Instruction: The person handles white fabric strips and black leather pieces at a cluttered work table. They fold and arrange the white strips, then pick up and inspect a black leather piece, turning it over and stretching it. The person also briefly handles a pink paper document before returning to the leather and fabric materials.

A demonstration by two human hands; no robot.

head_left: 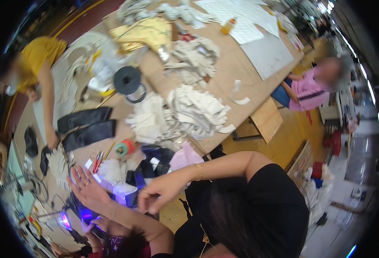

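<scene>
My left hand (88,188) is raised, palm showing and fingers spread, with nothing in it. Close to its fingertips are a red-handled tool (97,162) and a bundle of whitish cloth (112,171) on the table. My right hand (163,189), with a gold bracelet at the wrist, hangs in the air near the table edge. Its fingers are loosely bent with a gap between them, and I see nothing held. Just beyond it lie dark fabric pieces (148,165) and a pink cloth piece (185,157). Purple light falls on pale pieces (122,193) between the hands.
Stacks of cream fabric pieces (198,112), a black spool (127,80), a red-and-green thread cone (124,148) and black strips (88,129) cover the table (155,71). A person in yellow (43,53) reaches in at left; another in pink (314,88) sits at right. A lit machine lamp (64,220) stands lower left.
</scene>
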